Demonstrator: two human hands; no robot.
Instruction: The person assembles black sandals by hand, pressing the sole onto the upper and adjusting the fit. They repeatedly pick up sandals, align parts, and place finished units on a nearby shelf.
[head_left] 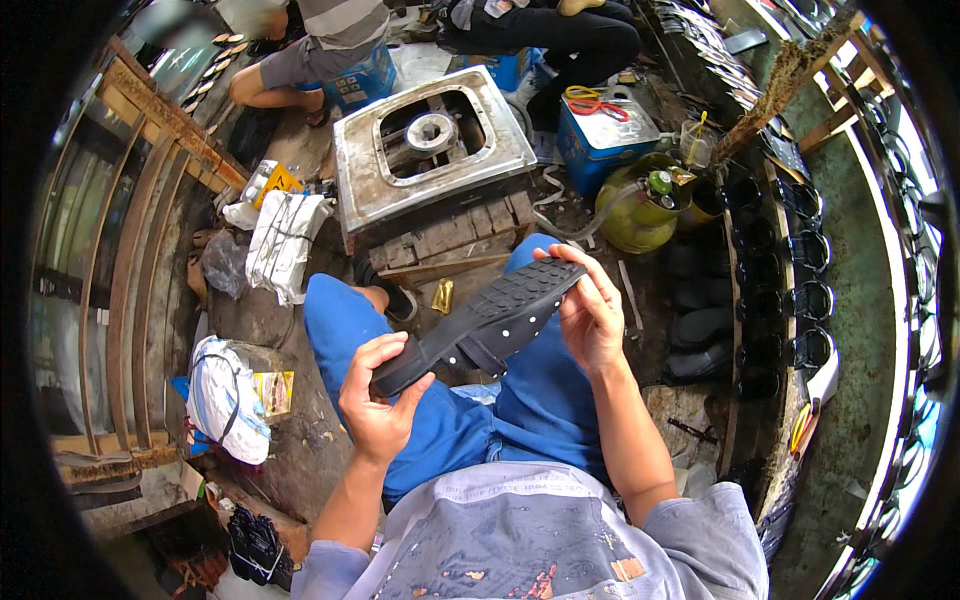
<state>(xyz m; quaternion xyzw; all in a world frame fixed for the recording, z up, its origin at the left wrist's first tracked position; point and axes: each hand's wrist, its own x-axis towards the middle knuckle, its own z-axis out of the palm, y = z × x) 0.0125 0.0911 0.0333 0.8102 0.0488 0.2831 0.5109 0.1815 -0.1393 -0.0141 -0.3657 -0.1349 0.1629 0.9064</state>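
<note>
Above my lap I hold a black sandal (490, 318) tilted on its side, its ridged sole turned up and away from me. A strap with white dots along it shows on the side nearer my body. My left hand (380, 395) grips one end, thumb on the near side and fingers over the far side. At the other end, my right hand (592, 312) is closed round the sandal's tip, fingers along the edge of the sole. How far the right fingers reach behind the sandal is partly hidden.
A metal stove (430, 140) on wooden blocks stands ahead. Right of it are a green gas cylinder (640, 215) and a blue box (600, 140) with red-handled scissors (598, 105). White tied bundles (285, 245) lie left. Sandals line the right-hand racks (800, 270). Two people sit beyond the stove.
</note>
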